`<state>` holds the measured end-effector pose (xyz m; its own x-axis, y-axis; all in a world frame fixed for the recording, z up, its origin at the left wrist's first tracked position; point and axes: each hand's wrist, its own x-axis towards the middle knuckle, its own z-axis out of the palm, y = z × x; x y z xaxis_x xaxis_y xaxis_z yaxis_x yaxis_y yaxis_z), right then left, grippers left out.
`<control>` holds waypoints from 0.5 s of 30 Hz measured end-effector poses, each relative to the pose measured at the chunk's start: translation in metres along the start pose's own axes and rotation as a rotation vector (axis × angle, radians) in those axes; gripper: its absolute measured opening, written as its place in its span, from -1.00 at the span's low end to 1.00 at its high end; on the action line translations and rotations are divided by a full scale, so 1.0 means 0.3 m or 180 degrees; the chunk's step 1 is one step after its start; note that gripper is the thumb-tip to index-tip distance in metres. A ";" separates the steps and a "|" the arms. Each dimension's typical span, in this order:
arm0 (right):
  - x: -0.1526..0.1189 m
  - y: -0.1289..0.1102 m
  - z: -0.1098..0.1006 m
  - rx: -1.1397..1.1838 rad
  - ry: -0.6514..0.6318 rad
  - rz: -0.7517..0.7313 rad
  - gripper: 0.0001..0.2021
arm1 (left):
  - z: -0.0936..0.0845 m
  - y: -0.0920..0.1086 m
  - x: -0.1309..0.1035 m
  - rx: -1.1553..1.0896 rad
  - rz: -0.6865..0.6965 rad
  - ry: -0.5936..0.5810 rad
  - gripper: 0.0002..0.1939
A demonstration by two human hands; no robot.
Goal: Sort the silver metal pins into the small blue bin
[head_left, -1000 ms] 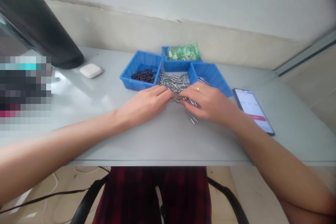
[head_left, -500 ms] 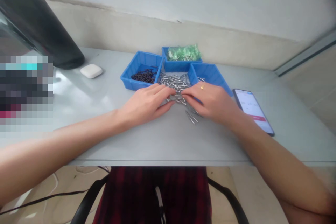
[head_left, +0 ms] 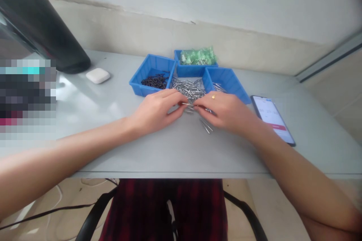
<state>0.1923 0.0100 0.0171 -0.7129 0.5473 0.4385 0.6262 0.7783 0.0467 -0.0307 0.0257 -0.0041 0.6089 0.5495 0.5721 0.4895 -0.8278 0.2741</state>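
A heap of thin silver metal pins [head_left: 189, 87] lies on the table between the blue bins. At its front edge, my left hand [head_left: 158, 111] pinches one end of a silver pin between thumb and fingertips. My right hand [head_left: 223, 109], with a ring on one finger, closes its thumb and forefinger at the pin's other end. A few loose pins [head_left: 206, 125] lie just below my right hand. The left blue bin [head_left: 138, 87] holds dark screws [head_left: 155, 81]. More silver pins [head_left: 219, 87] lie in the right blue bin [head_left: 237, 86], partly hidden by my right hand.
A rear blue bin [head_left: 195, 70] holds green-tinted bags [head_left: 198, 56]. On the right lies a phone [head_left: 273, 120] with its screen lit. A white case [head_left: 97, 75] and a large dark cylinder [head_left: 56, 34] stand at the left. The table's front edge [head_left: 175, 175] runs below my forearms.
The fingertips of both hands have come together on a pin and shifted slightly left. My right hand has uncovered more pins in the right bin.
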 end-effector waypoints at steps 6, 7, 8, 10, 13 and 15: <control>0.001 -0.012 -0.008 0.0026 -0.0205 -0.0253 -0.78 | -0.013 0.010 0.003 -0.0654 0.0497 -0.0210 -0.89; 0.002 -0.015 -0.009 0.0000 -0.0206 -0.0289 -0.77 | -0.014 0.011 0.003 -0.0715 0.0571 -0.0277 -0.88; 0.003 -0.017 -0.011 -0.0025 -0.0198 -0.0322 -0.76 | -0.014 0.011 0.002 -0.0752 0.0616 -0.0320 -0.88; 0.004 -0.019 -0.012 -0.0059 -0.0146 -0.0384 -0.75 | -0.015 0.011 0.002 -0.0800 0.0627 -0.0309 -0.87; 0.004 -0.019 -0.012 -0.0043 -0.0075 -0.0362 -0.74 | -0.017 0.015 0.001 -0.0878 0.0535 -0.0180 -0.88; 0.003 -0.017 -0.013 -0.0026 -0.0016 -0.0306 -0.77 | -0.019 0.019 0.001 -0.0883 0.0365 -0.0121 -0.87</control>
<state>0.1899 0.0053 0.0208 -0.7713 0.4718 0.4271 0.5574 0.8247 0.0955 -0.0314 0.0206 0.0019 0.6760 0.4500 0.5835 0.2302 -0.8812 0.4129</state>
